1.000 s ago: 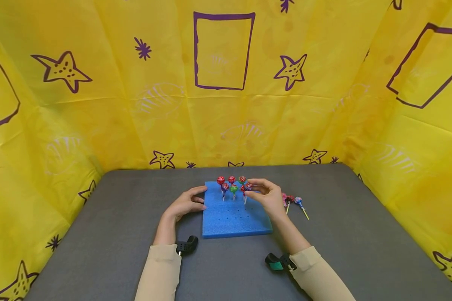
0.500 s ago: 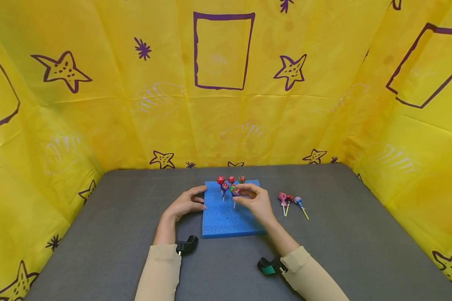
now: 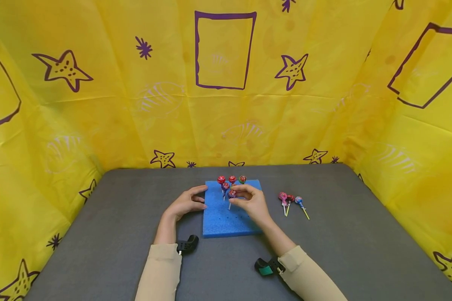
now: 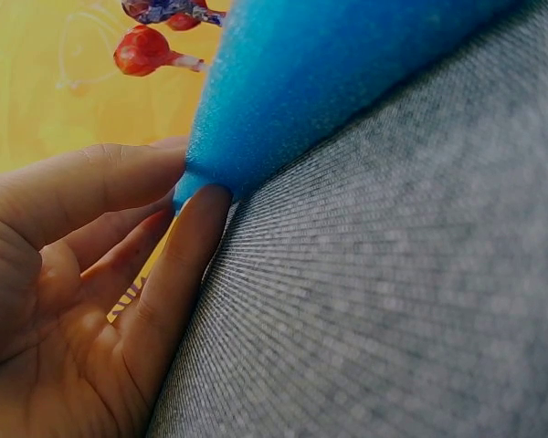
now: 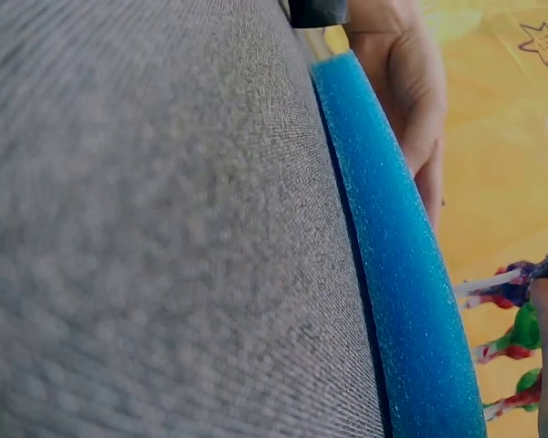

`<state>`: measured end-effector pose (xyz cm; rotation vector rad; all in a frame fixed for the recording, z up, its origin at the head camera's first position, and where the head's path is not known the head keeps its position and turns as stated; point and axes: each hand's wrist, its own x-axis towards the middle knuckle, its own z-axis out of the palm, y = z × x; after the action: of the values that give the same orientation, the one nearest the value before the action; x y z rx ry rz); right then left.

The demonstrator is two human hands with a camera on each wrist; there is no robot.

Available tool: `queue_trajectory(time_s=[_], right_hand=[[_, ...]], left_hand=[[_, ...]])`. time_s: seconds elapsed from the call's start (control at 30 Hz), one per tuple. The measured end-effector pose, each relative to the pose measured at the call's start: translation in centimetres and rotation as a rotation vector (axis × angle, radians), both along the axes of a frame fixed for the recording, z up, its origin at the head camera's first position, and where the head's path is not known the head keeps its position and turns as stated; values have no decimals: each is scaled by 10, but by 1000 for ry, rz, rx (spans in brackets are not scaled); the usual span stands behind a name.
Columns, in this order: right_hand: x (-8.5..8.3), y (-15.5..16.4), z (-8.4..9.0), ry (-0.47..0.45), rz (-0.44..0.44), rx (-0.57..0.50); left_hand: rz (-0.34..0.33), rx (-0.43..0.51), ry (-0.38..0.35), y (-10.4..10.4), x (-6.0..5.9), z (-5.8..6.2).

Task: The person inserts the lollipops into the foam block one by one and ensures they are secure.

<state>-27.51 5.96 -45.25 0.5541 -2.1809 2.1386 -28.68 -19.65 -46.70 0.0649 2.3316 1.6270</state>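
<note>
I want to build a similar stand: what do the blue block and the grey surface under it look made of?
Blue block: likely soft foam, matte, with a fine porous grain and punched holes. Grey surface: seems woven fabric or felt, matte, with visible thread texture.

sleeves [image 3: 162,271]: beige, long | wrist cameras [image 3: 187,244]: black, right teal-faced | hands bare

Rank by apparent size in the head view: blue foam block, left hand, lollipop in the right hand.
1. blue foam block
2. left hand
3. lollipop pinched by the right hand
All lie at similar depth.
</note>
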Motion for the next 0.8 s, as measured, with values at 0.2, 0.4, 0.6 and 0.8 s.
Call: queue_trajectory(time_s=[0.2,0.4,0.6,0.8], right_hand=[[0,0,-1,13,6,13],[2,-1,-3,4,12,45],[-1,-1,-6,-20,3,106],[-1,0,-6,-4,-5,140]], left_hand=[[3,-2,1,0,-1,-1],[-1,-4,3,-1,-1,-2],[0,0,2,0,-1,-2],[1,-4,0,0,-1,-2]])
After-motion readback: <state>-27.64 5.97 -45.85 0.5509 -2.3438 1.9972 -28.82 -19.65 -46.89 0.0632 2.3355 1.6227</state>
